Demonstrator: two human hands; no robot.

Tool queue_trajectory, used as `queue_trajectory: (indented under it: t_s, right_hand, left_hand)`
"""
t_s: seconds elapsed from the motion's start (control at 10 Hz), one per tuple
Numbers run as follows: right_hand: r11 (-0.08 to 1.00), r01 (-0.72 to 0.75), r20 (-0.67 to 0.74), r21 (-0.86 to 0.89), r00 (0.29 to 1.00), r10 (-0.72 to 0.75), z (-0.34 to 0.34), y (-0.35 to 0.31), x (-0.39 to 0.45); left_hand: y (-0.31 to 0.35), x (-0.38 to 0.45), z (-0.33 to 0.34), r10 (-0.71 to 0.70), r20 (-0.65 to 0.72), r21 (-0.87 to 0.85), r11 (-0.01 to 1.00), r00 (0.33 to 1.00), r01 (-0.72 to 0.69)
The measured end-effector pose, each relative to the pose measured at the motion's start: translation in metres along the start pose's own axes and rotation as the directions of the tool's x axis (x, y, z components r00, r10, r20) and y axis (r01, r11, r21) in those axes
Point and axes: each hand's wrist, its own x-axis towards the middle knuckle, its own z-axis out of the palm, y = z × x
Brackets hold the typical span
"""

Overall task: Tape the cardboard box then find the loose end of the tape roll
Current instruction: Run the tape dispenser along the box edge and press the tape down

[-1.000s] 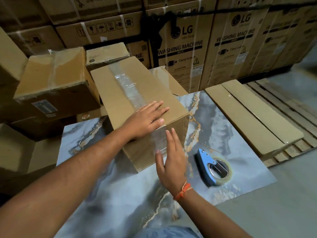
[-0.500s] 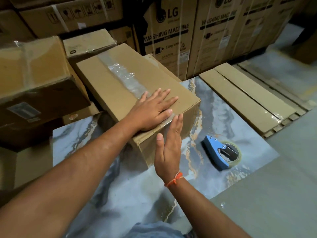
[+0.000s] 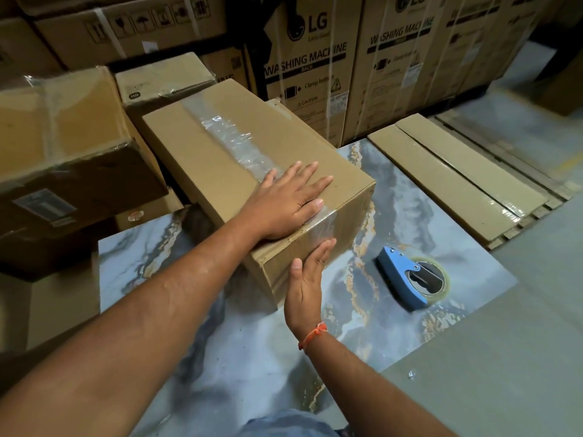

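Your left hand [image 3: 288, 201] flat, pins box [image 3: 220, 171] top; right hand [image 3: 307, 279] open, presses tape [image 3: 239, 143] down side; dispenser [image 3: 407, 279] idle, lower right.

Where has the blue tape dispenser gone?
The blue tape dispenser lies on the marbled sheet, right of the cardboard box, just beyond the right hand.

Brown cardboard box [image 3: 220, 171] on the marbled slab tabletop [image 3: 394, 216], clear tape strip [image 3: 233, 143] along its top. Left hand [image 3: 284, 203] flat on top; right hand [image 3: 307, 279] against its near face. Blue tape dispenser [image 3: 407, 280] to the right. Printed cartons [image 3: 315, 67] behind.
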Motion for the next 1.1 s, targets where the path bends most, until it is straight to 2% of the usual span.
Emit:
queue_trajectory:
  t_s: [0.1,0.2,0.3,0.4,0.5,0.6,0.7,0.9,1.0,1.1]
  right_hand:
    - [0.997,-0.067,0.075,0.028,0.995,0.065,-0.006,0.004,-0.002]
    - [0.977,-0.2,0.148,0.076,0.971,0.187,-0.016,-0.001,-0.002]
    - [0.966,-0.245,0.147,0.082,0.962,0.231,-0.021,-0.02,-0.002]
    - [0.996,-0.07,0.062,0.056,0.996,0.067,-0.015,-0.046,-0.005]
    - [0.999,0.013,0.003,0.039,1.0,-0.013,-0.008,-0.055,-0.008]
    - [0.999,-0.01,0.003,0.04,1.0,0.01,-0.005,-0.043,-0.007]
    - [0.983,-0.166,0.071,0.078,0.985,0.16,-0.006,-0.028,-0.003]
    - [0.933,-0.337,0.174,0.123,0.933,0.314,-0.02,-0.028,0.002]
    - [0.96,-0.265,0.151,0.091,0.956,0.25,-0.022,-0.051,-0.001]
    - [0.998,-0.054,0.095,0.042,0.994,0.05,-0.012,-0.072,-0.013]
  left_hand:
    - [0.0,0.0,0.0,0.003,0.0,-0.008,1.0,1.0,-0.003]
    - [0.001,-0.001,0.0,0.002,0.0,-0.005,1.0,1.0,-0.002]
    - [0.002,-0.002,-0.001,0.002,0.0,-0.004,1.0,1.0,-0.002]
    - [0.003,-0.001,0.0,0.001,-0.005,-0.005,1.0,1.0,-0.001]
    - [0.003,-0.002,0.0,-0.002,-0.002,-0.002,1.0,1.0,0.002]
    - [0.003,-0.002,-0.001,-0.005,-0.009,-0.002,1.0,1.0,0.005]
    - [0.004,-0.003,-0.002,-0.006,-0.006,-0.001,1.0,1.0,0.006]
    - [0.003,-0.002,-0.001,-0.005,-0.01,-0.004,1.0,1.0,0.005]
    - [0.002,-0.001,0.001,-0.002,-0.006,-0.005,1.0,1.0,0.002]
    - [0.001,0.0,0.001,0.001,-0.009,-0.006,1.0,1.0,-0.001]
